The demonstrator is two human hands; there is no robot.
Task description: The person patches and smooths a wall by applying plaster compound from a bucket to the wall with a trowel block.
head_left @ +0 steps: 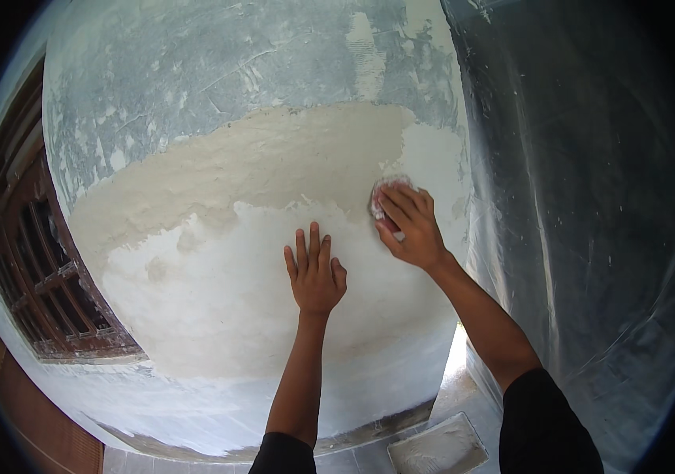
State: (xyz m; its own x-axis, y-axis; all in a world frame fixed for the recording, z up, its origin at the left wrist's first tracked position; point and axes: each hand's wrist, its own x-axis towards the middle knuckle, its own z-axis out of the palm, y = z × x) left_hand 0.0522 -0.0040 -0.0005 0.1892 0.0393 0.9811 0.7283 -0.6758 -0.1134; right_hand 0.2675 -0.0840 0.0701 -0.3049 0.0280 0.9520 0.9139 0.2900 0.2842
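In front of me is a wall [219, 308] with a wide band of beige and white plaster across its middle and bare grey-blue patches above. My left hand [316, 276] lies against the white part, fingers stretched out, holding nothing. Up and to the right, my right hand [412, 225] is closed around a reddish sponge-like pad [381, 201] smeared with white. The pad is pressed to the wall where the beige coat meets the white, close to the wall's right edge. My palm and fingers cover much of it, so its exact kind is hard to make out.
A dark brown wooden window with bars [53, 272] is set into the wall at left. Translucent plastic sheeting [582, 197] hangs on the right. Low down, near my right sleeve, a rectangular tray [440, 449] with pale material stands on the tiled floor [144, 462].
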